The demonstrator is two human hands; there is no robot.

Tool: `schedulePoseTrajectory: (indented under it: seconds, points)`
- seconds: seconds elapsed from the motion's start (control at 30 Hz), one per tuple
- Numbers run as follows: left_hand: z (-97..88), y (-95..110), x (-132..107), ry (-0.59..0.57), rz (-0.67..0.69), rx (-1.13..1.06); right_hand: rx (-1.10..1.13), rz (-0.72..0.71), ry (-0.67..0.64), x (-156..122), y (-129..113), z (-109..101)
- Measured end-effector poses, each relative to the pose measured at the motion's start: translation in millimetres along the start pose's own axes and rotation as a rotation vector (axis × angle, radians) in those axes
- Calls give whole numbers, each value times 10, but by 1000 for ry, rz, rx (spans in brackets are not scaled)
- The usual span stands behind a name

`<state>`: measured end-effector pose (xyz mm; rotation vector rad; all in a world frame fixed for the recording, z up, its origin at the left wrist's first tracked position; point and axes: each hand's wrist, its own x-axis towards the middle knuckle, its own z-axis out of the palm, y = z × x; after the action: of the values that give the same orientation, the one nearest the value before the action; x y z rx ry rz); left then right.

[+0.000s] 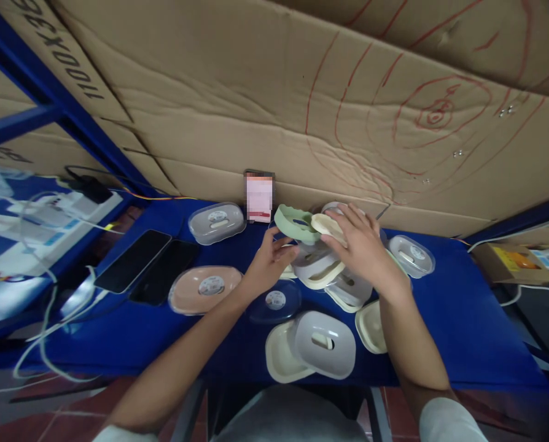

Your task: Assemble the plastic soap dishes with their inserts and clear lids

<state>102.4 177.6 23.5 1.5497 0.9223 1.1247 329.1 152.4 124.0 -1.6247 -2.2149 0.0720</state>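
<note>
A light green, wavy-edged oval ring (296,223) sits tilted above a heap of plastic soap-dish-like parts. My left hand (269,265) is beside its lower left, fingers loosely curled and apart, the index fingertip at the ring's edge. A small cream oval piece (327,226) is in my right hand (362,240), between thumb and fingers, touching or overlapping the ring's right end. Under the hands lie grey and cream dishes (318,270). Nearer me, a grey slotted tray (332,359) overlaps a cream tray (284,353). Another cream tray (370,325) is partly behind my right forearm.
A phone (259,196) leans on the cardboard wall (201,92). Wrapped dishes stand around: grey (205,232), peach (182,291), dark blue (279,312), and grey at right (410,261). Two dark phones (134,261) and white cables (44,344) lie left on the blue table (459,307).
</note>
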Motion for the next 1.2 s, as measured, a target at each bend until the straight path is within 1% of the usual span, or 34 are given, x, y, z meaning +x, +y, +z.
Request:
schedulePoseTrajectory:
  seconds: [0.07, 0.13, 0.2, 0.27, 0.3, 0.33, 0.37, 0.4, 0.43, 0.53, 0.6, 0.73, 0.8, 0.87, 0.97, 1.07, 1.13, 1.2]
  points:
    - [-134, 72, 15, -50, 14, 148, -34, -111, -18, 10, -153, 130]
    - [-329, 169, 27, -35, 22, 303, -64, -214, -81, 26, -266, 265]
    - [-579, 247, 49, 50, 21, 439, -112, -233, -145, 41, -299, 384]
    - [-862, 269, 93, 155, 7, 593, -152, -201, -180, 54, -272, 457]
    - [-1003, 256, 122, 208, -5, 697, -159, -195, -182, 59, -252, 472]
    - [-1135, 227, 156, 233, -26, 887, -157, -202, -174, 63, -236, 472]
    - [-1255, 186, 193, 232, -52, 1033, -145, -219, -160, 65, -228, 461]
    - [-1360, 136, 229, 229, -74, 1108, -128, -245, -147, 66, -228, 442]
    - [-1448, 83, 263, 213, -95, 1157, -108, -269, -142, 66, -236, 421]
    - [-1632, -63, 323, 151, -121, 1158, -56, -297, -171, 60, -261, 382]
    - [-1712, -128, 311, 122, -101, 1148, -47, -286, -192, 63, -255, 394]
    - [-1796, -201, 199, 126, -20, 1110, -37, -271, -201, 99, -209, 469]
    - [-1779, -227, 161, 101, -32, 1122, -12, -284, -211, 118, -207, 508]
    - [-1726, -250, 168, 47, -69, 1145, 14, -300, -235, 125, -228, 541]
    - [-1646, -263, 247, -13, -103, 1154, 42, -311, -276, 118, -272, 568]
    - [-1654, -228, 312, -37, -130, 1151, 62, -314, -275, 116, -287, 567]
    - [-1721, -184, 305, -20, -137, 1118, 71, -321, -246, 128, -275, 558]
    - [-1806, -135, 260, 33, -135, 1038, 83, -332, -207, 148, -257, 552]
